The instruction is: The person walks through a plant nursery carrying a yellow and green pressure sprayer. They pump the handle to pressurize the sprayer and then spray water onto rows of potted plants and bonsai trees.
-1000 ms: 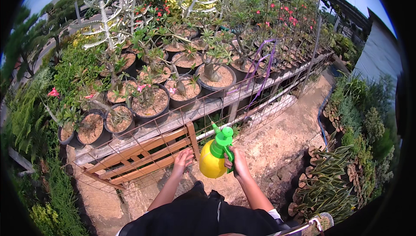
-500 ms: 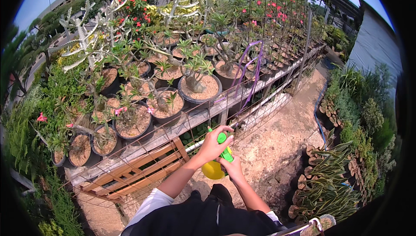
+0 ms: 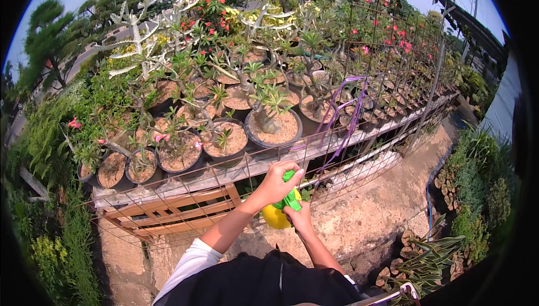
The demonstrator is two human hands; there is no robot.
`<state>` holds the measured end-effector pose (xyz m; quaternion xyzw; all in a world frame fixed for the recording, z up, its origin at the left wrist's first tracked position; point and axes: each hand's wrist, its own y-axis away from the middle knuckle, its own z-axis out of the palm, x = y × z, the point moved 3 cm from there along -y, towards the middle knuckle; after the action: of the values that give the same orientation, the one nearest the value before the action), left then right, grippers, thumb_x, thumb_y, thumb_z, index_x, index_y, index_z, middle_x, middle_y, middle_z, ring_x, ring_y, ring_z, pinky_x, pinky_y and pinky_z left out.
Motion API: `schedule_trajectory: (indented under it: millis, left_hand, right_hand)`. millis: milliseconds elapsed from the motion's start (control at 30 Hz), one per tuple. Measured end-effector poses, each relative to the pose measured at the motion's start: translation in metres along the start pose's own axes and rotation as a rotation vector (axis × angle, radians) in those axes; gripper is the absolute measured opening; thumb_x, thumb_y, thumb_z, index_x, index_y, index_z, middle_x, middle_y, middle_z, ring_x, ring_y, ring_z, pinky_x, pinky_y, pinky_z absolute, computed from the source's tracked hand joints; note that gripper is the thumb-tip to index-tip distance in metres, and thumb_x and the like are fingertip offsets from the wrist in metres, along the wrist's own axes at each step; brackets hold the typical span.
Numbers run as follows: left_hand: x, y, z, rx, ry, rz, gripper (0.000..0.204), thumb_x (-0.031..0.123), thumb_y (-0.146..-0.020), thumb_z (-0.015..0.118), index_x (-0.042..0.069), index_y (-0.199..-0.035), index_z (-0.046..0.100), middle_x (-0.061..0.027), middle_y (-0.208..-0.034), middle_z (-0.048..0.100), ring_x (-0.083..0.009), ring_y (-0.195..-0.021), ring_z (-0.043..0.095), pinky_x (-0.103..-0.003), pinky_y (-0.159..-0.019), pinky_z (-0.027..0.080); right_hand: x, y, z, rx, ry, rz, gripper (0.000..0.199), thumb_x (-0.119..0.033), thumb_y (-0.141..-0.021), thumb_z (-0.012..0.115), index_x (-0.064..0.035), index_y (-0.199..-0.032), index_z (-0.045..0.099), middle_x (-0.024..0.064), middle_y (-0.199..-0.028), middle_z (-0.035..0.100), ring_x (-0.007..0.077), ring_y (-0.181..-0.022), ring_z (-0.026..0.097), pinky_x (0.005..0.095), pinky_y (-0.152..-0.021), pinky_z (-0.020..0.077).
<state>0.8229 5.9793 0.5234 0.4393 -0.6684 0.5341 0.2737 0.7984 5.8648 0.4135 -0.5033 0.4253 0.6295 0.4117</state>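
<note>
A spray bottle with a yellow body (image 3: pixel 275 217) and a green spray head (image 3: pixel 290 200) is in front of my torso, held in both hands. My left hand (image 3: pixel 276 183) is curled over the top of the green head, with thumb and fingers bent around it. Lower down, my right hand (image 3: pixel 300 218) closes around the neck just under the head; some of its fingers are hidden behind the bottle. Just beyond my hands stands a rusty wire mesh fence (image 3: pixel 247 178), and behind it a potted plant with a thick swollen stem (image 3: pixel 270 123).
A wooden bench (image 3: pixel 168 192) carries several black pots of desert-rose-like plants. Purple ribbon (image 3: pixel 349 112) hangs on the mesh. A slatted wooden panel (image 3: pixel 185 210) leans below. To the right run a stony path (image 3: pixel 370 205), a blue hose (image 3: pixel 430 193) and striped long-leaved plants (image 3: pixel 424 266).
The view has turned left and tilted up, so the bench and pots sit further right in the picture. Both hands still hold the bottle, with the left hand's fingers slightly shifted over the head.
</note>
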Motion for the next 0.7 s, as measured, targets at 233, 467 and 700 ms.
schedule_trajectory:
  millis: [233, 467, 700]
  left_hand:
    - [-0.017, 0.002, 0.049, 0.055, -0.189, -0.105, 0.019, 0.017, -0.076, 0.056, -0.002, -0.072, 0.053, -0.0110, -0.064, 0.054, -0.0203, -0.062, 0.053, -0.031, -0.061, 0.040]
    - [0.058, -0.029, 0.036, 0.210, -0.135, -0.076, 0.018, 0.015, -0.078, 0.054, -0.002, -0.072, 0.053, -0.0062, -0.060, 0.052, -0.0088, -0.061, 0.048, -0.025, -0.057, 0.039]
    - [0.036, -0.011, 0.052, 0.314, -0.305, 0.019, 0.023, 0.016, -0.078, 0.051, -0.003, -0.066, 0.050, -0.0136, -0.057, 0.049, -0.0276, -0.056, 0.048, -0.035, -0.057, 0.037]
  right_hand:
    - [-0.009, -0.010, -0.047, -0.157, -0.043, 0.038, 0.007, -0.001, -0.065, 0.053, -0.0013, -0.060, 0.047, -0.0019, -0.046, 0.042, 0.0050, -0.035, 0.035, 0.0199, -0.034, 0.0236]
    - [0.006, -0.016, -0.067, -0.273, 0.019, -0.073, 0.006, 0.000, -0.063, 0.055, -0.0007, -0.060, 0.049, -0.0015, -0.047, 0.043, 0.0050, -0.036, 0.036, 0.0203, -0.035, 0.0241]
    - [-0.031, -0.013, -0.062, -0.301, -0.010, -0.050, 0.007, 0.000, -0.062, 0.056, -0.0013, -0.061, 0.048, -0.0022, -0.046, 0.042, 0.0045, -0.035, 0.034, 0.0203, -0.034, 0.0226]
